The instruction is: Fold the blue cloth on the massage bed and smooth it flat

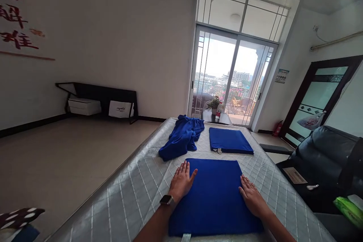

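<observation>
My left hand (183,179) and right hand (252,196) are lying flat and outstretched on opposite side edges of a square blue cloth (214,196), which is resting between them on a quilted mattress (133,185). A crumpled blue cloth (184,136) is lying beyond my left hand; a folded blue cloth (231,140), beyond my right.

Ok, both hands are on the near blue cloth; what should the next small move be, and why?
I'd probably grip the near blue cloth by its sides and lift it: it looks flat and smooth, the left hand and right hand rest at opposite edges, and a similar flat blue piece lies just beyond.
</observation>
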Action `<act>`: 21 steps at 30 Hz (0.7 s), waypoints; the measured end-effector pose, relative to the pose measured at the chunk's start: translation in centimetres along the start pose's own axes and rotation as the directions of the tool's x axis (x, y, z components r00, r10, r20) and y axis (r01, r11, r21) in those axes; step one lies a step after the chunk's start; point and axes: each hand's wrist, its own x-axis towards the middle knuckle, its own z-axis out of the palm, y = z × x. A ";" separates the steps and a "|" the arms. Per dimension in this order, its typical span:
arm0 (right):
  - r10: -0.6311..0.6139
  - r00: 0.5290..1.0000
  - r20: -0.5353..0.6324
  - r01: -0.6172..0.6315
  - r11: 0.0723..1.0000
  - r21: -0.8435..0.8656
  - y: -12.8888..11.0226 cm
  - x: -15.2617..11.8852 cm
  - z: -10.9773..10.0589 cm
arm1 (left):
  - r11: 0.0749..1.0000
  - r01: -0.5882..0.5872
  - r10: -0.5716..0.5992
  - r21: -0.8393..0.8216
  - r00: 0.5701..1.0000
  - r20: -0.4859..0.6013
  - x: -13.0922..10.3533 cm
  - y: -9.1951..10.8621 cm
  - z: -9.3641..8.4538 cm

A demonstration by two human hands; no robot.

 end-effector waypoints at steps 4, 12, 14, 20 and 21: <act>-0.002 0.999 -0.041 0.002 1.000 -0.007 -0.4 -0.8 0.0 | 1.000 -0.007 0.006 -0.004 1.000 -0.008 0.0 -0.1 0.0; 0.042 0.998 -0.039 -0.042 0.999 0.002 -1.2 -1.4 -1.0 | 0.996 -0.094 0.094 -0.007 0.995 -0.011 -0.9 4.2 -2.4; 0.049 0.998 -0.047 -0.048 0.999 0.021 -1.1 -1.4 -1.0 | 0.972 -0.230 0.233 -0.051 0.971 0.048 -1.7 7.6 -2.2; 0.013 0.998 -0.058 -0.012 1.000 0.009 -0.7 -1.5 -0.6 | 0.835 -0.524 0.544 -0.167 0.833 0.106 -2.4 19.6 1.1; -0.001 0.998 -0.060 0.002 1.000 0.003 -0.6 -1.6 -0.6 | 0.838 -0.517 0.538 -0.171 0.837 0.106 -2.2 21.0 1.8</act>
